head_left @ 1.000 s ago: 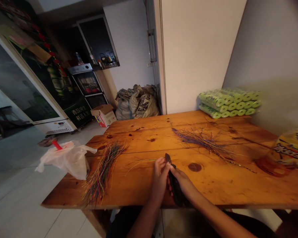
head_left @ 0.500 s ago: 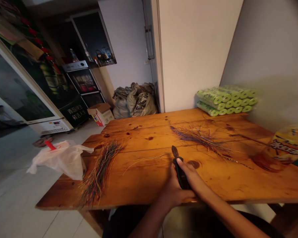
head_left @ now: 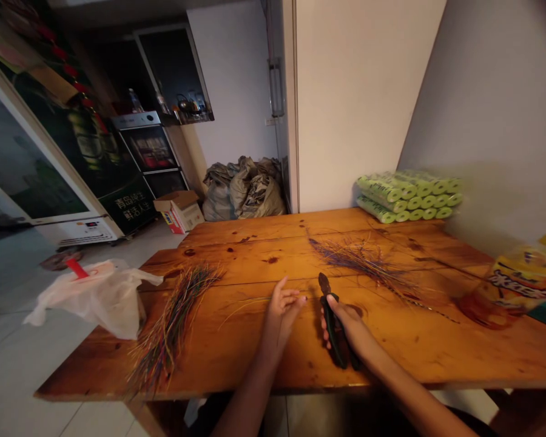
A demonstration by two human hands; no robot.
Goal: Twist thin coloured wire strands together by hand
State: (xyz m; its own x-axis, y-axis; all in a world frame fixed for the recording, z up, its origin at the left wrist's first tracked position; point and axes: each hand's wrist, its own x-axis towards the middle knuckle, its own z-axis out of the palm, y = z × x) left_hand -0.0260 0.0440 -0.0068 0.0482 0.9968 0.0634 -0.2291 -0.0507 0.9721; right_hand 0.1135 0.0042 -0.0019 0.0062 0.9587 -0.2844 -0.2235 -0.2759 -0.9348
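Observation:
My right hand (head_left: 352, 325) is wrapped round dark-handled pliers (head_left: 332, 328), whose jaws point away over the wooden table (head_left: 255, 243). To the left of the pliers, my left hand (head_left: 282, 306) is raised above the table with its fingers apart and nothing in it. A few thin wires (head_left: 241, 306) lie just left of that hand. One bundle of many-coloured wires (head_left: 175, 325) rests on the table's left part. Another loose bundle, with purple and brown wires (head_left: 359, 258), spreads beyond the pliers to the right.
A white plastic bag (head_left: 113, 297) sits at the table's left edge. On the right stands a bottle of orange liquid (head_left: 509, 285). Green-wrapped paper rolls (head_left: 407, 194) are stacked at the back right. Beyond the table are grey sacks (head_left: 246, 188) and a cardboard box (head_left: 179, 212).
My left hand has let go of the pliers and moved left, with its fingers opening. The pliers stay in my right hand, their handles now spread. The view has shifted slightly.

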